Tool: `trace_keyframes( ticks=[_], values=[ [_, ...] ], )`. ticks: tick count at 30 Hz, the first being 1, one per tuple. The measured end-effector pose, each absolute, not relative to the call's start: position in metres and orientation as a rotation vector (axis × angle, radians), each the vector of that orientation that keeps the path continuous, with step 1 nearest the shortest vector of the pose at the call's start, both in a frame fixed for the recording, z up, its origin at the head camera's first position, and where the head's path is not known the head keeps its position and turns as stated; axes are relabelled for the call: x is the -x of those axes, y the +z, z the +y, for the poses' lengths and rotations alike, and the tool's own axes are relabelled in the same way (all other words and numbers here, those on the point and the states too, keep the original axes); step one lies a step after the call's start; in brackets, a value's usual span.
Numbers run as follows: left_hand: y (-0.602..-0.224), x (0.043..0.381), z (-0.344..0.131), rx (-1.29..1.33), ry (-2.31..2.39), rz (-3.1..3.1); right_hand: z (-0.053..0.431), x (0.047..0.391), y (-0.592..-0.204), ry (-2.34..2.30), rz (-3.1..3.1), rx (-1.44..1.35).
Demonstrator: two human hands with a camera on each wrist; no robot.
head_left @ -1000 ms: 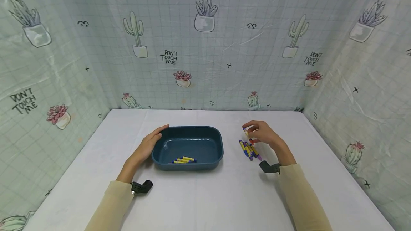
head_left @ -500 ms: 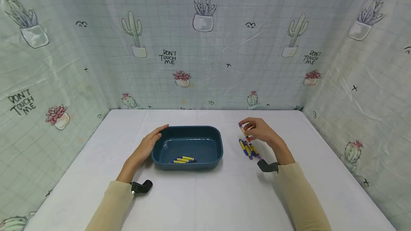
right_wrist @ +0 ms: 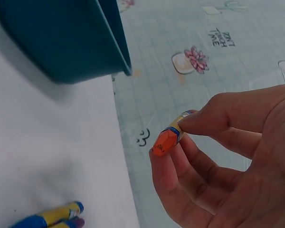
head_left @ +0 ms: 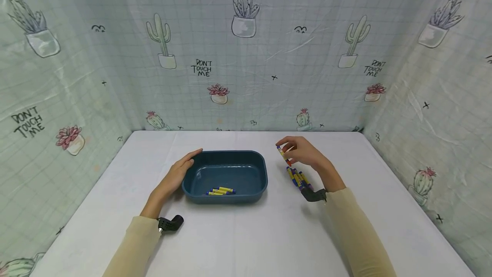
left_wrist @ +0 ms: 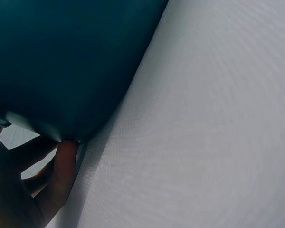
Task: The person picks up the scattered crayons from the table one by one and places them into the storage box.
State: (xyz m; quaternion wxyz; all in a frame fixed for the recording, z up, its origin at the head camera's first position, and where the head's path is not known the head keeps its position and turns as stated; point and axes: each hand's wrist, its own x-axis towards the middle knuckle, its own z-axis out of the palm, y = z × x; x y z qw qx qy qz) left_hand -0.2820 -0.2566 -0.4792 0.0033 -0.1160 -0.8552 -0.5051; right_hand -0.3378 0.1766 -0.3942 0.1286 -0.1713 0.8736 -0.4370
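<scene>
My right hand [head_left: 302, 151] pinches a crayon [head_left: 283, 155] with a yellow wrapper, blue bands and an orange-red tip. It hangs in the air right of a dark teal rectangular tub [head_left: 224, 200], apart from it. In the right wrist view the thumb and fingertips hold the crayon [right_wrist: 167, 139] with its coloured tip showing. My left hand [head_left: 174, 177] holds the tub's left end, fingers at the rim and back corner; in the left wrist view the fingers [left_wrist: 65, 161] meet the tub's outer wall. Several crayons [head_left: 220, 191] lie inside the tub near its front wall.
A loose pile of several crayons [head_left: 297, 178] lies on the white tabletop [head_left: 238, 238] right of the tub, partly hidden by the right wrist's black camera [head_left: 313, 195]. A cactus-print curtain [head_left: 261, 97] stands around the back and sides of the table.
My right hand has lifted the crayon off the pile and moved it left and slightly away from me. The left hand and the tub have stayed in place.
</scene>
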Motion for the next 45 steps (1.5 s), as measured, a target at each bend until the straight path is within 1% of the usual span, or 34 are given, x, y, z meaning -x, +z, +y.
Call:
trace_keyframes(
  ticks=[14,26,38,45],
  values=[
    [-0.48,0.284,-0.257,0.357,-1.561,-2.696,0.137,0.344,-0.373,-1.269,2.389,0.645],
    [-0.48,0.282,-0.257,0.353,-1.561,-2.697,0.102,0.351,-0.364,-1.187,2.231,0.744],
    [-0.479,0.283,-0.257,0.364,-1.564,-2.692,0.061,0.357,-0.361,-1.007,2.083,0.867],
    [-0.477,0.282,-0.257,0.341,-1.587,-2.694,0.037,0.359,-0.367,-0.875,2.045,0.915]
  ],
)
